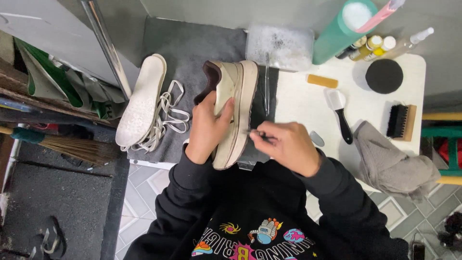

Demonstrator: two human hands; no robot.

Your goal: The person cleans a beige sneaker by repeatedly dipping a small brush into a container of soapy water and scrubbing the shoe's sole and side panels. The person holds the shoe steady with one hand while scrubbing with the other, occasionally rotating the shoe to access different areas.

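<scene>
Nearest, the right hand [288, 146] pinches a thin metal pick [254, 132], fingers curled tight, its tip at the grimy sole of a cream sneaker [234, 108]. The left hand [208, 128] wraps the shoe's upper, holding it on edge over a grey mat [185, 48]. Beyond lie a pale insole [141, 102], tangled laces [166, 118] and a foamy tub [280, 45].

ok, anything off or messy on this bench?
Mostly orderly. The cream shoe in the left hand is scuffed and has no laces; its insole and laces lie loose on the grey mat. A grey cloth lies crumpled.
</scene>
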